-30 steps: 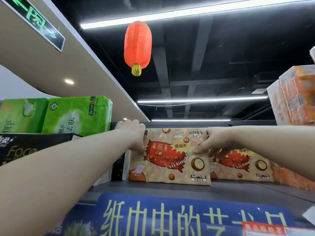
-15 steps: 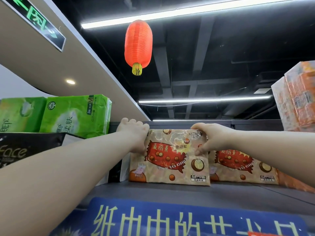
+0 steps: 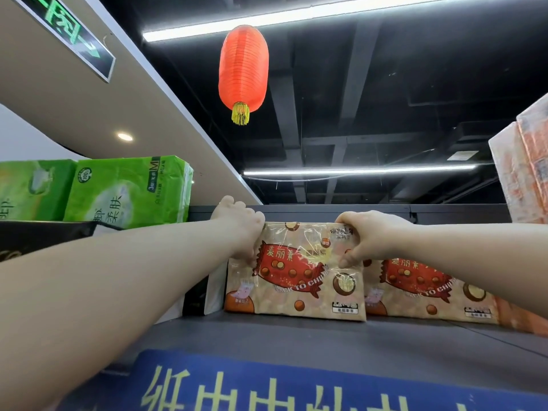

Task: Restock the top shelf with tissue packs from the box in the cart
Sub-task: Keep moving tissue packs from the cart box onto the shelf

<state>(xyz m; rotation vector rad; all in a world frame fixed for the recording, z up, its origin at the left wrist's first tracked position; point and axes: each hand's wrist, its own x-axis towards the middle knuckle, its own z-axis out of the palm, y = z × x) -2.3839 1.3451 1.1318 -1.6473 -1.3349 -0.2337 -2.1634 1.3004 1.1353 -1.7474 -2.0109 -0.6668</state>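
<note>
1. Gripping the tissue pack (image 3: 293, 271) at its upper left corner with the left hand (image 3: 240, 229), with fingers (image 3: 234, 207) curled over the top edge.
2. Pinching its upper right corner with the right hand (image 3: 364, 238), thumb pressing the front face.
3. Holding it upright at frame centre on the top shelf (image 3: 296, 339), with the long axis running left to right between the two hands.
4. Overlapping the left edge of a matching pack (image 3: 430, 289) at lower right.
5. Judging both hands equally near, with any push heading away toward the shelf back.
</note>
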